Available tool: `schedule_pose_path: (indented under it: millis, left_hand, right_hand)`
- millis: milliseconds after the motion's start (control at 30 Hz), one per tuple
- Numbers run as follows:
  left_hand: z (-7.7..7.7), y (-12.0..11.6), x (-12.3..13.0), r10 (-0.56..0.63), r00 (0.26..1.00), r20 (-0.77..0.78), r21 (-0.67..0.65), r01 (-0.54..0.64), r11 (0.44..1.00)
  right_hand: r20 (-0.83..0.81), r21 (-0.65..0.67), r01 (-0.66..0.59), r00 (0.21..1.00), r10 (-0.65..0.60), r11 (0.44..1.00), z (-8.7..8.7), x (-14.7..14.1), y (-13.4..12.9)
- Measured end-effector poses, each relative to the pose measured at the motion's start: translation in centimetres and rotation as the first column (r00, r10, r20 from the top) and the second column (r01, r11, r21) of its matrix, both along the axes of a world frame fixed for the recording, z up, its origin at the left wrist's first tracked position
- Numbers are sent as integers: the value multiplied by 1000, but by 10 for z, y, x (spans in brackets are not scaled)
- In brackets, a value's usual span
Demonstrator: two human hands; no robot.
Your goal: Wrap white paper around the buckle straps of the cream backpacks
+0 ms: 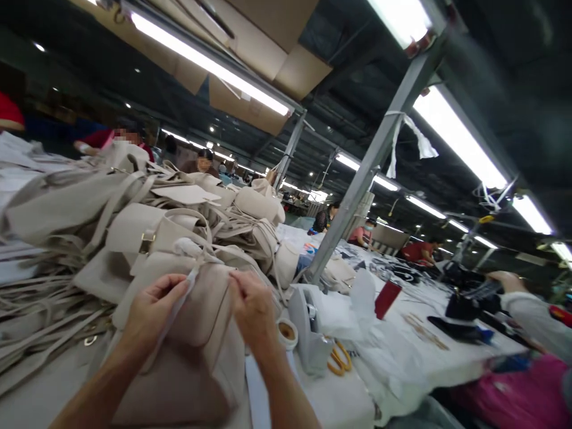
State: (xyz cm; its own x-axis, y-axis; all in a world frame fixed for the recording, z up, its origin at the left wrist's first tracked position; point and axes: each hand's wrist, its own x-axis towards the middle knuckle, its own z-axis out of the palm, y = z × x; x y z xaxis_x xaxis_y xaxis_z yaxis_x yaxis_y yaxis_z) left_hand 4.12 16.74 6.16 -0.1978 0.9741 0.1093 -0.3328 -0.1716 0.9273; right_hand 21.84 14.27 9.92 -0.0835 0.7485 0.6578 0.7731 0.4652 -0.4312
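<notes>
Directly before me stands a beige handbag [179, 381], its body blurred in places. My left hand [154, 307] is closed in a pinch on a thin whitish strip [176, 313], which hangs down in front of the bag. Opposite it, my right hand [254, 304] pinches the bag's upper edge near its right side, the fingers curled inward. A wad of white wrapping [187, 247] sits around a strap just above my left hand. Behind lies another beige bag with a gold clasp [147, 241].
A big heap of beige bags and straps [67, 208] fills the left. To the right are a tape dispenser [308, 328], a tape roll [287, 332], yellow-handled scissors [339, 357] and white wrapping sheets [384, 339]. A metal post [357, 179] rises behind; co-workers sit along the tables.
</notes>
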Motion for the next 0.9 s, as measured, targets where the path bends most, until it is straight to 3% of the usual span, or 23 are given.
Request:
schedule_pose_path:
  millis: [67, 133, 233, 300, 433, 533, 767, 900]
  left_hand:
    - [0, 0, -1, -5, 1000, 9, -8, 5, 1000]
    - [-2, 0, -1, -20, 999, 38, -12, 20, 1000]
    - [-5, 2, 3, -8, 998, 64, -3, 8, 1000]
    - [-7, 4, 5, 14, 998, 62, 4, -14, 1000]
    - [-10, 7, 7, 16, 999, 42, 6, -16, 1000]
    - [-11, 6, 7, 22, 998, 53, 6, -22, 1000]
    - [-12, 3, 9, 47, 998, 43, 11, -47, 999]
    - [-12, 4, 9, 47, 997, 53, 16, -48, 999]
  right_hand:
    - [-24, -89, 284, 958, -287, 955, 3, 62, -11]
    - [-5, -171, 447, 891, -454, 878, 0, 127, -19]
    - [56, -357, 539, 827, -559, 763, -15, 201, -26]
    - [75, -470, 533, 819, -569, 704, -29, 228, -29]
    - [38, -616, 469, 821, -570, 633, -53, 240, -32]
    - [-10, -654, 441, 807, -591, 614, -61, 237, -31]
    - [-106, -601, 433, 790, -604, 672, -52, 237, -39]
    - [-103, -560, 477, 772, -628, 678, -66, 241, -67]
